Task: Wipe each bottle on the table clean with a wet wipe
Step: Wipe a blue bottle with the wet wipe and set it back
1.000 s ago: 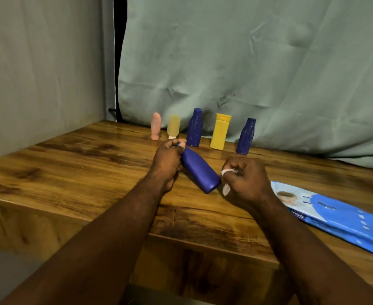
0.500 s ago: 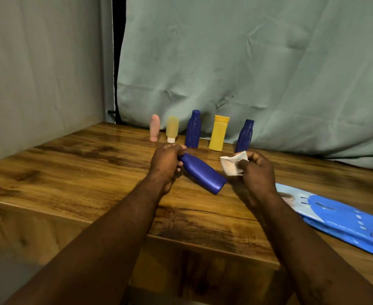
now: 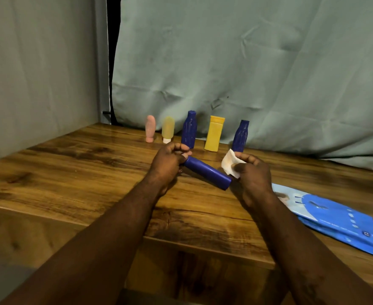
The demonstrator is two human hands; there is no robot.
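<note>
A wooden table stands before a grey-green curtain. Above its middle the left hand grips a blue bottle by one end. The right hand pinches a wet wipe just beside the bottle's other end. Five more bottles line the back edge. A blue wipes pack lies toward the right edge, its print unreadable.

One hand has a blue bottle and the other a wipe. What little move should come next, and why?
Probably lay the wet wipe onto the blue bottle and rub along its side. The left hand grips the bottle by its cap end, tilted over the table, and the right hand pinches the wipe beside the bottle's base, with the body looking uncovered.
</note>
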